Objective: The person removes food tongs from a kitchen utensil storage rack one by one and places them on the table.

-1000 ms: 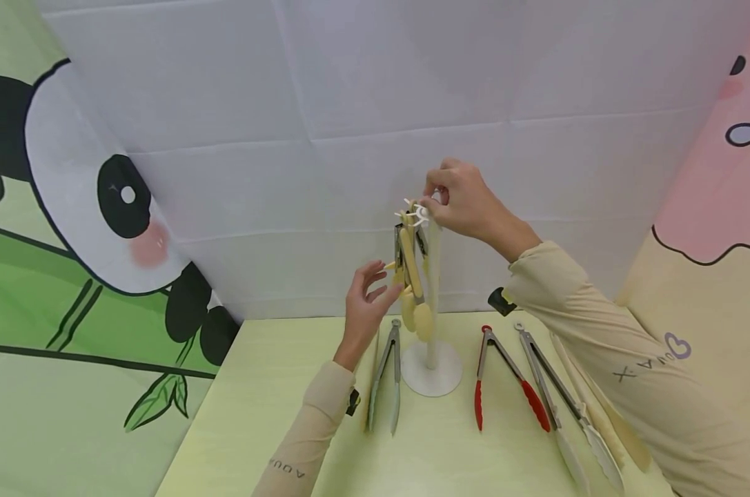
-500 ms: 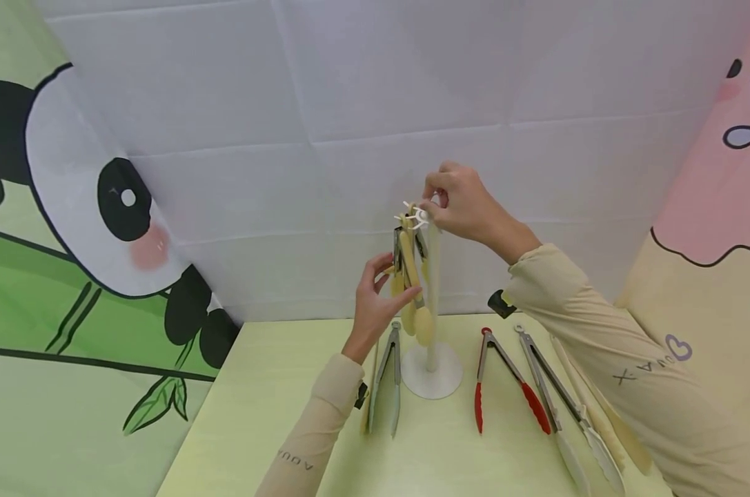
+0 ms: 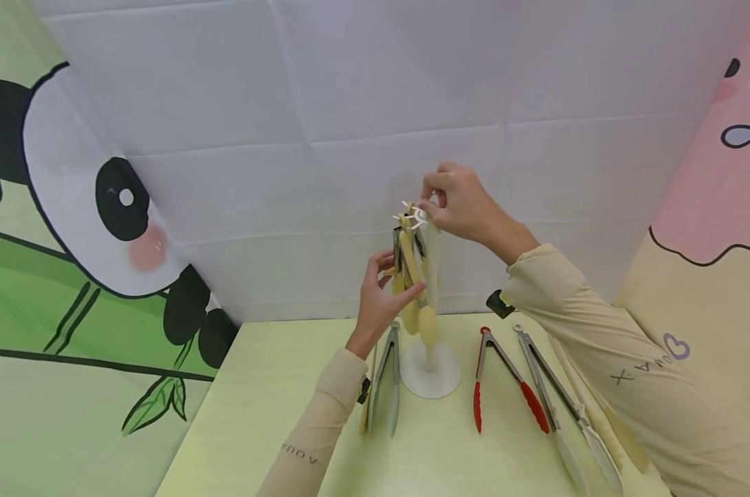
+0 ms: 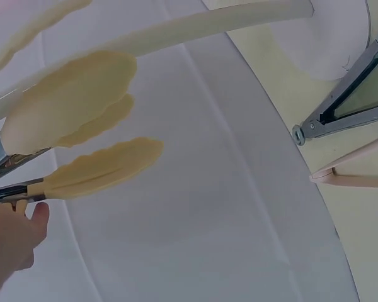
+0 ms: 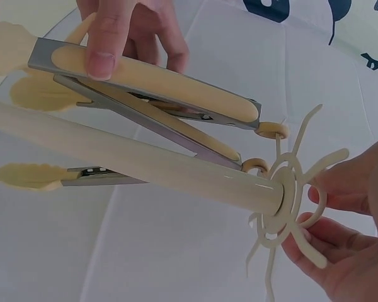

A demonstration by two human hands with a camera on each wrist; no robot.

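Observation:
Yellow-tipped tongs point(image 5: 176, 88) hang by their rings from the hooked top point(image 5: 288, 189) of a white stand point(image 5: 132, 156). My left hand point(image 3: 377, 300) holds the front tongs from the left, thumb laid along the yellow handle strip, fingers behind. With thumb and fingertips, my right hand point(image 3: 464, 203) pinches a curved hook at the stand's top. Another pair of yellow tongs point(image 5: 34, 176) hangs on the far side of the pole. In the left wrist view, scalloped yellow tips point(image 4: 104, 168) point away from the left hand.
Grey-green tongs point(image 3: 392, 376) lie left of the stand's round base point(image 3: 430, 383). To its right are red-tipped tongs point(image 3: 481, 386), white-tipped tongs point(image 3: 557, 400) and pale wooden-looking tongs point(image 3: 598, 414) partly under the right sleeve. A white cloth wall point(image 3: 325, 207) stands behind the table.
My left hand has moved right and closed in on the hanging tongs, its thumb coming across them. The tongs' lower ends have swung slightly right. My right hand stays at the stand's top.

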